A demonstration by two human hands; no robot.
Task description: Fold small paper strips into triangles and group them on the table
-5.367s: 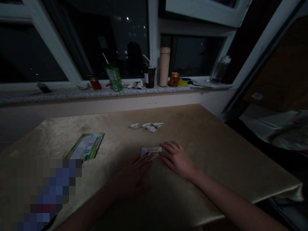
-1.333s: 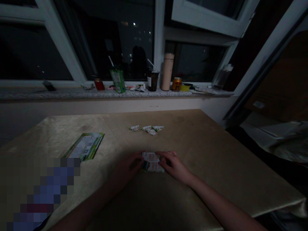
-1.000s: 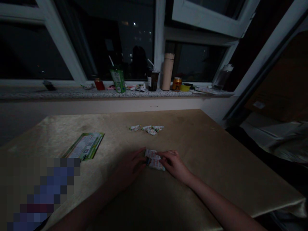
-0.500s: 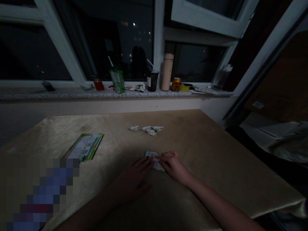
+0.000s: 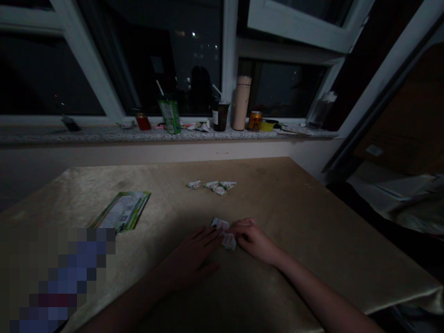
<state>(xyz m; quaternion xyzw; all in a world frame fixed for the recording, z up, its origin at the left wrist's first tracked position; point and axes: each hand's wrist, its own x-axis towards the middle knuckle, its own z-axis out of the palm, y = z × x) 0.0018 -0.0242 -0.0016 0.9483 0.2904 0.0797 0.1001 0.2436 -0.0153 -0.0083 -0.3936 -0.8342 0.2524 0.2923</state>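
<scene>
A small folded piece of printed wrapper (image 5: pixel 228 240), white and green with red lettering, lies flat on the table between my hands. My left hand (image 5: pixel 196 247) is stretched out, its fingertips resting on the wrapper's left side. At the right edge of the same wrapper, my right hand (image 5: pixel 252 238) has its fingers curled, with thumb and index finger on the paper. Behind them sit several small folded triangles (image 5: pixel 219 190) of similar printed material. To the left is a larger flat green-and-white printed packet (image 5: pixel 126 210).
A shiny beige cloth covers the table (image 5: pixel 277 203). Along the granite windowsill (image 5: pixel 194 136) stand a green cup (image 5: pixel 169 115), a dark cup (image 5: pixel 220 118) with a straw, a tall pink flask (image 5: pixel 242 104) and jars. A pixelated patch hides the lower left.
The wrapper has shifted and turned slightly under my fingers. My right hand's fingers have drawn a little to its right edge. My left hand stays nearly still.
</scene>
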